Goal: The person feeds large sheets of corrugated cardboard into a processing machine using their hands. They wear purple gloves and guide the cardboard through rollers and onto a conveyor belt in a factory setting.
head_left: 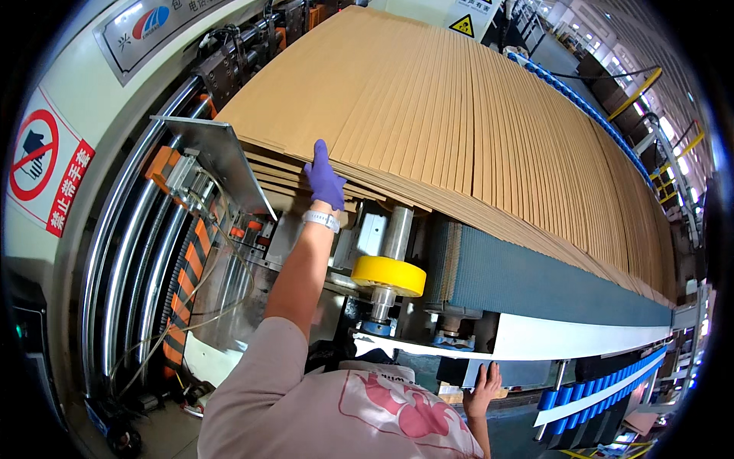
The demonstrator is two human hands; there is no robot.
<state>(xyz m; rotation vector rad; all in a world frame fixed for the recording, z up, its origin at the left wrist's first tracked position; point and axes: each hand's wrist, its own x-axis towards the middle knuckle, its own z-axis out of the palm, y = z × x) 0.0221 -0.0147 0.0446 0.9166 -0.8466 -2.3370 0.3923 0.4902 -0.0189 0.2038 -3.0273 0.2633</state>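
Note:
My left hand [326,180], in a purple glove and with a pale watch at the wrist, is closed on the near edge of the cardboard sheets [413,99]. One digit lies straight on top of the brown sheets, and the other fingers are mostly hidden below the edge. The sheets overlap in a long fanned row toward the right. Bare and lower down, my right hand [483,387] rests against the grey panel [521,372] below the conveyor's white side rail [569,336], holding nothing. Its fingers are stretched out and a little apart.
A dark conveyor belt [527,287] runs under the sheets. Near me, a yellow wheel [388,276] sits on a metal shaft. At left stand an upright metal plate [218,157], shiny rollers [122,264], loose cables and an orange-black striped guard [183,306]. Blue rollers [604,390] sit lower right.

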